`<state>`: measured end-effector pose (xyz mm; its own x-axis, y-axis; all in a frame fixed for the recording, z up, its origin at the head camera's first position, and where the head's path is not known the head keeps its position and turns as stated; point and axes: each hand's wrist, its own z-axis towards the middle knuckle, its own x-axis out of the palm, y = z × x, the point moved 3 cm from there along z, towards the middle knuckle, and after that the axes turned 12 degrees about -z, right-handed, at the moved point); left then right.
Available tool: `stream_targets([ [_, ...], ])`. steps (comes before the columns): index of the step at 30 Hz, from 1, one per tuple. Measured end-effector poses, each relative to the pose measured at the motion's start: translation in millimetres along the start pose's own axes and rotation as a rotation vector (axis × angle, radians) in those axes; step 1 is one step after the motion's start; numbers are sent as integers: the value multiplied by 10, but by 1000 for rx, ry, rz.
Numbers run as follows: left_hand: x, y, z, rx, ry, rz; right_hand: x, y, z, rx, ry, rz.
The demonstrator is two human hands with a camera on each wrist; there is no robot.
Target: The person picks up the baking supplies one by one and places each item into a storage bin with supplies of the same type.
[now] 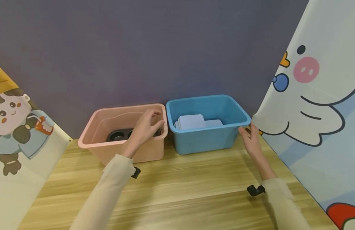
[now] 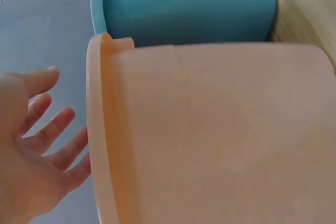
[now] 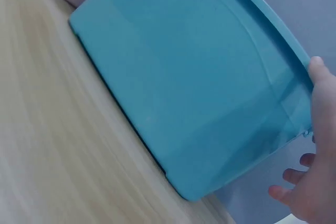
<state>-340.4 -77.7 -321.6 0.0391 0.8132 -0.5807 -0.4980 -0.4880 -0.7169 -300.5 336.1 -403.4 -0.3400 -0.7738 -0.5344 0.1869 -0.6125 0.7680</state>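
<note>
A pink plastic bin (image 1: 150, 151) stands on the left, holding a dark tray with round cups (image 1: 117, 136). My left hand (image 1: 144, 129) is over this bin, fingers parted and nothing between them; in the left wrist view it is beside the bin's rim (image 2: 95, 129). To the right stands a blue plastic bin (image 1: 206, 140) with white box-like pieces (image 1: 192, 122) inside. At its right front corner is my right hand (image 1: 252, 142). The thumb touches the blue rim in the right wrist view, while the other fingers (image 3: 281, 192) hang loosely below, beside the bin's wall.
Both bins sit side by side on a wood-grain table (image 1: 177, 185), against a dark grey backdrop (image 1: 177, 54). Panels with cartoon prints flank the table, the right panel (image 1: 324, 118) close to my right hand.
</note>
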Motion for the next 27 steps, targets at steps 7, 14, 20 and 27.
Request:
stream_targets([
  [7, -116, 93, -325, -2, -24, 66, 47, -255, -23, -23, 39, -121],
  [14, -236, 170, -594, 10, -70, 66, 4, -255, -90, -25, 42, -149],
  [20, -415, 321, -787, 52, -158, 58, -50, -289, -158, -34, 62, -213],
  [27, -556, 438, -1149, 201, -302, -13, -63, -402, -218, -96, 69, -309],
])
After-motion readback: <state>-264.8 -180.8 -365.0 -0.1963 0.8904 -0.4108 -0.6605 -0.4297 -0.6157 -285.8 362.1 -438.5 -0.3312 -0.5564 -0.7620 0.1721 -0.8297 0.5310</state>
